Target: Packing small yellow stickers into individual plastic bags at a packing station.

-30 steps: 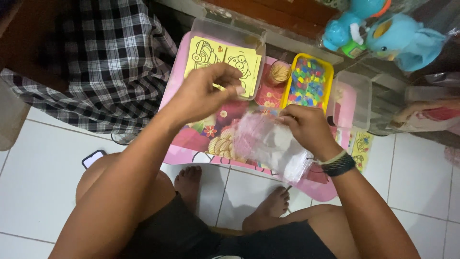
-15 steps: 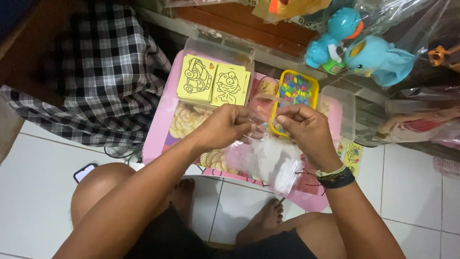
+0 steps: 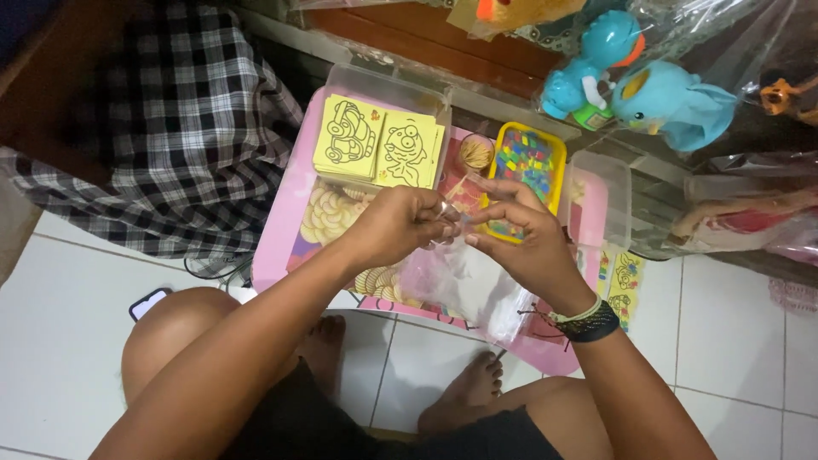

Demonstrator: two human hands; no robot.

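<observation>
Since half a second earlier the two hands had stayed pinched together at the mouth of the clear plastic bag (image 3: 464, 281), with little change in grip; only the view had shifted a little. The left hand (image 3: 396, 226) was closed in a pinch on the bag's top edge, its fingertips meeting those of the right hand (image 3: 524, 243), which likewise gripped the same edge from the other side. The bag hung below and between both hands, over the pink table (image 3: 277, 247), its crumpled body lying under the right palm. Beyond the left hand lay the yellow picture cards (image 3: 379, 140) in a clear box. Just beyond the right hand's fingers stood the yellow tray of coloured beads (image 3: 528, 162), and farther right an empty clear container (image 3: 596, 200).
</observation>
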